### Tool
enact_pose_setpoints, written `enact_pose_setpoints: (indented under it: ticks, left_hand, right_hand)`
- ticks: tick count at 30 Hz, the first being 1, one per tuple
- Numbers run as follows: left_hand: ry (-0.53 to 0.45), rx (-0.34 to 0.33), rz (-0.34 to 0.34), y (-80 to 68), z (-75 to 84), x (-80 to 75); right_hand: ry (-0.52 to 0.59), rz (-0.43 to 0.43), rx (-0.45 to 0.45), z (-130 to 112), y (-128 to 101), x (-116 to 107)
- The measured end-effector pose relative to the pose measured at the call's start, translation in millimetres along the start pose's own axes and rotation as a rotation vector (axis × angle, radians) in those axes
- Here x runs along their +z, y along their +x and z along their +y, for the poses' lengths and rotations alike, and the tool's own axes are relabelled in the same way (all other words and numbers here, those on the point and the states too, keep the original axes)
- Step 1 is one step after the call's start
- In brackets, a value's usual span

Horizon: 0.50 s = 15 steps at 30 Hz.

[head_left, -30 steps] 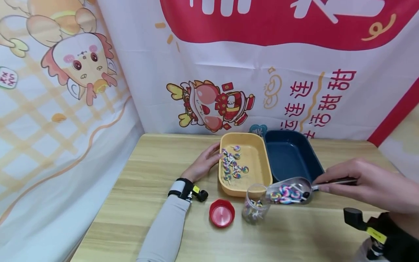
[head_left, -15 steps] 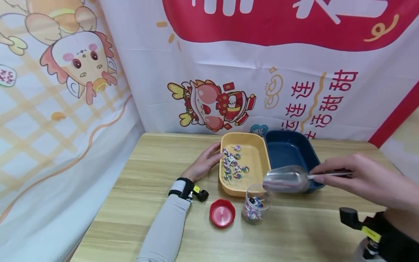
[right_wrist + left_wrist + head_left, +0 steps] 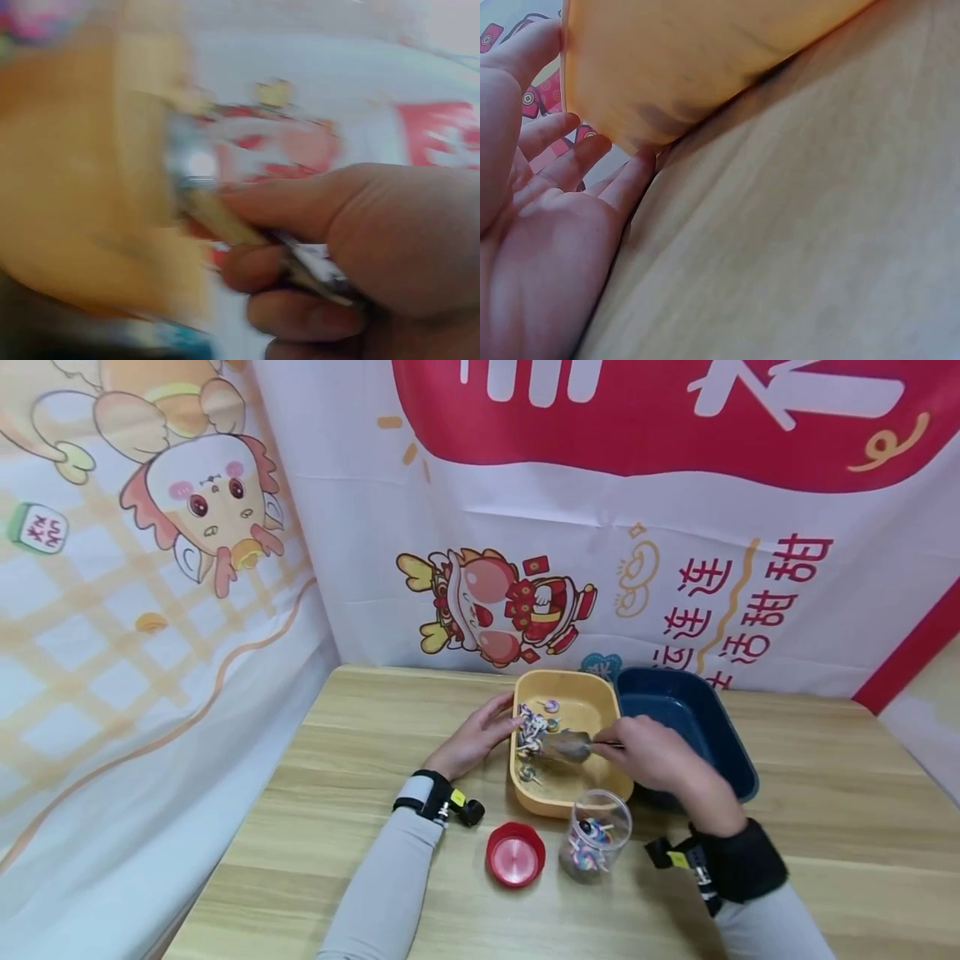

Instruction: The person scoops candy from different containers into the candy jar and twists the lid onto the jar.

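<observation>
My right hand [image 3: 648, 752] grips the handle of a metal scoop [image 3: 567, 746], whose bowl is down inside the yellow tray [image 3: 573, 789]. Striped lollipop-like pieces [image 3: 531, 727] lie along the tray's left side, at the scoop's front edge. In the right wrist view the fingers curl round the scoop's handle [image 3: 225, 217]; motion blurs the rest. My left hand [image 3: 476, 739] holds the tray's left side, thumb at the rim and fingertips against the outer wall [image 3: 667, 75]. A clear jar [image 3: 597, 835], partly filled with the same pieces, stands upright in front of the tray.
A red lid [image 3: 515, 854] lies left of the jar on the wooden table [image 3: 375, 718]. The dark blue tray [image 3: 678, 697] stands directly right of the yellow one, partly behind my right arm. A printed cloth [image 3: 360, 568] hangs behind the table's back edge.
The scoop, loaded beside the jar at first, tipped and its pieces fell into the jar. My right hand then moved left and put the scoop into the yellow tray. My left hand stayed there.
</observation>
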<state>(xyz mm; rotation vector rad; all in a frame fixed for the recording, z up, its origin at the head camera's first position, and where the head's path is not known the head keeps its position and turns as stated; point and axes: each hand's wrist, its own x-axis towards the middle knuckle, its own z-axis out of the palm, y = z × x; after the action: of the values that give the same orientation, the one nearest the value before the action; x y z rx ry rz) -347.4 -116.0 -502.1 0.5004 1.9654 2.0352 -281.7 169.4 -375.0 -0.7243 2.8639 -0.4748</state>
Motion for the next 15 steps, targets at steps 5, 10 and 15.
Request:
enact_pose_setpoints:
  ticks: [5, 10, 15]
  left_hand:
    - [-0.015, 0.007, -0.008, 1.9, -3.1, 3.5]
    - [-0.012, 0.009, -0.007, 1.4, -3.5, 4.3]
    - [-0.018, 0.025, -0.009, -0.3, -0.2, 3.2]
  right_hand:
    - [-0.157, 0.147, -0.014, 1.9, 18.4, 36.0]
    - [-0.335, 0.211, -0.085, 5.2, 27.2, 55.1]
    - [-0.274, 0.17, -0.112, 9.4, 32.7, 60.3]
